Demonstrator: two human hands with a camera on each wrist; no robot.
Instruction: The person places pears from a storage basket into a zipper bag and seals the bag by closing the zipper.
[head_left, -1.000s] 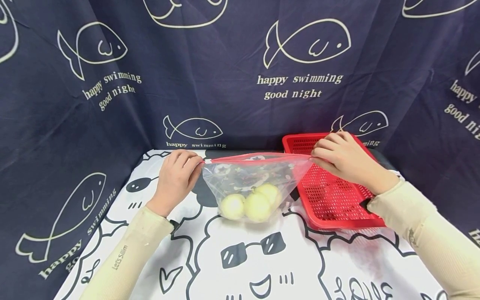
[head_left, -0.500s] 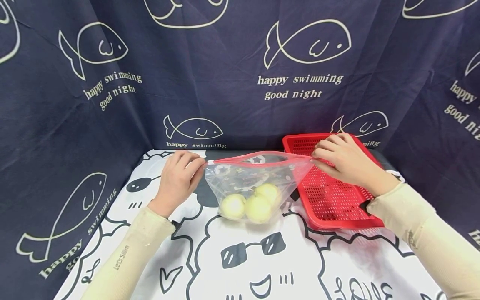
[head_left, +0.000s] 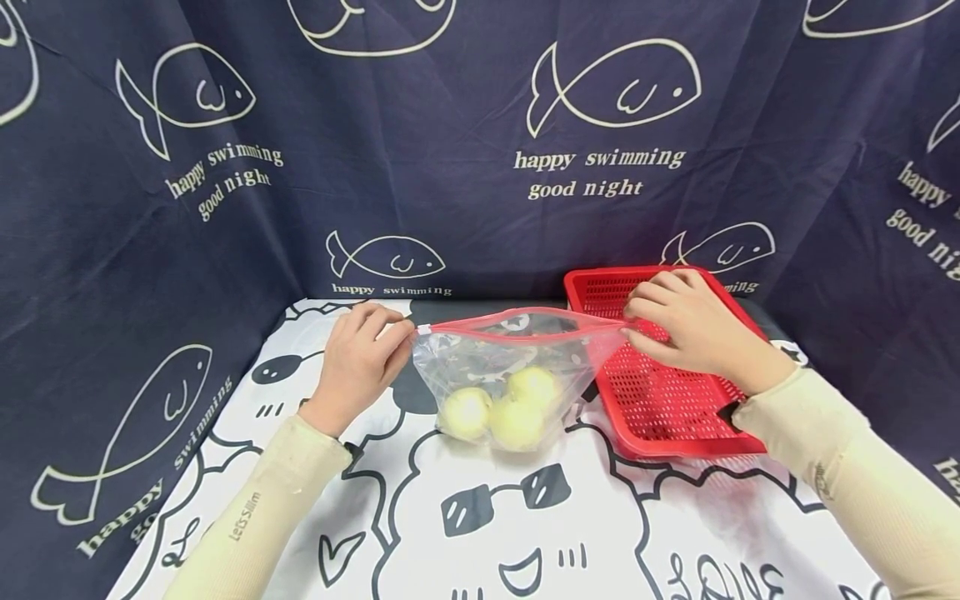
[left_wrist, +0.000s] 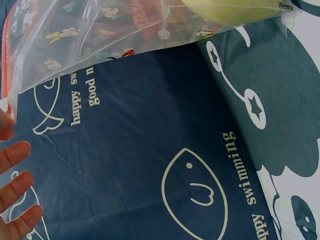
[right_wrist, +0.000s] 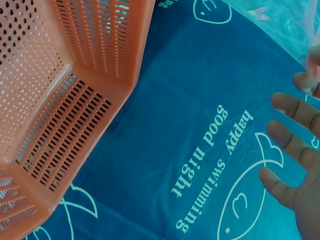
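A clear zip bag with a red slider rim hangs between both hands, its mouth parted a little. Several pale yellow-green round fruits sit at its bottom; their exact kind is hard to tell through the plastic. At the bag's left top corner, by the white slider, my left hand pinches the rim. My right hand pinches the right top corner. In the left wrist view the other fingers spread loosely below the pinched corner. Loosely spread fingers also show in the right wrist view.
A red perforated plastic basket stands at the right, under and behind the right hand. The table wears a white cloth with black cartoon drawings. A dark blue fish-print curtain rises behind and at both sides.
The left hand has shifted slightly right with its bag corner, and the right corner has dropped a little. The bag's mouth gapes wider than a second ago. The basket stays in place.
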